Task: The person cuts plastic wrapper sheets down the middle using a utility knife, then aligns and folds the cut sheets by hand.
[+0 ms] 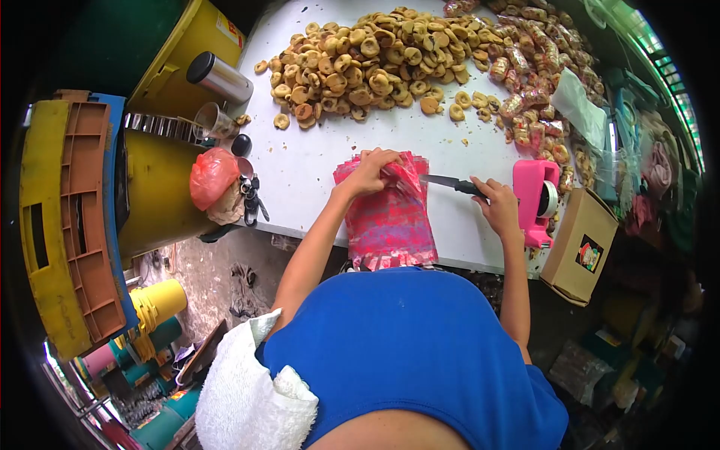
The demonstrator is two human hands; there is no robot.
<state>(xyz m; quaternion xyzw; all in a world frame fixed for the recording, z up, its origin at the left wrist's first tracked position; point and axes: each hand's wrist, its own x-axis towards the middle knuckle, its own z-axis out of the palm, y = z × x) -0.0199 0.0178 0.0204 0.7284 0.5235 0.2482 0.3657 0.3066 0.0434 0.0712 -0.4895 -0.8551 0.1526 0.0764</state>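
A stack of pink-and-red printed plastic bags (pixel 390 229) lies at the near edge of the table, in front of my blue shirt. My left hand (pixel 367 172) is closed on the upper part of the stack, where some of the plastic is folded up. In my right hand (pixel 496 206) is a knife (pixel 448 182) with a black handle. Its blade points left, and the tip is close to the bags, though I cannot tell if it touches them. A pink tape dispenser (pixel 532 204) stands just right of my right hand.
Round brown pastries (pixel 367 64) are heaped at the back of the white table (pixel 300 172). Filled packs (pixel 536 97) are piled back right, and a cardboard box (pixel 577 244) stands at the right edge. A tumbler (pixel 225 79) and red plastic bag (pixel 215 178) are on the left.
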